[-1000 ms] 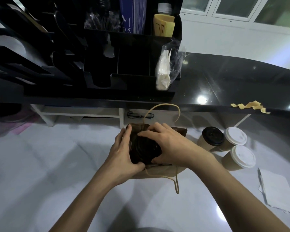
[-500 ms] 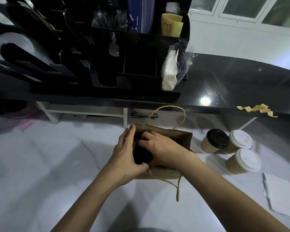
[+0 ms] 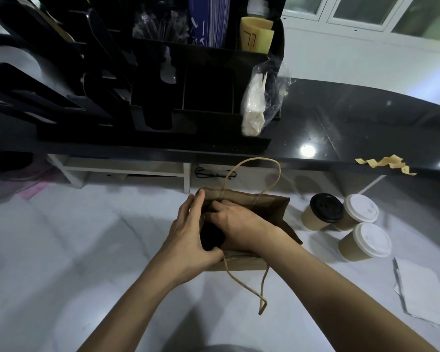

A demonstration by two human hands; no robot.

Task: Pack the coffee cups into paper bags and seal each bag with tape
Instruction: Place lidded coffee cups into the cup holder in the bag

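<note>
Brown paper bag (image 3: 269,209) stands open on the white bench (image 3: 61,250), near its far edge. Left hand (image 3: 188,232) spreads the mouth, its grip apart against the rim; right hand (image 3: 236,222) reaches inside, its grip hidden, state indeterminable. Three lidded cups (image 3: 346,219) wait just beside the bag. Thin paper likely creases and tears; cups are probably light and crushable, so hold low on the sleeve, not the lid.

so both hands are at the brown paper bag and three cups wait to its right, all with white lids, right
Not quite. In the head view the left hand and right hand are at the open brown paper bag, and three cups wait right of it, but only two have white lids; the third has a black lid.
</note>
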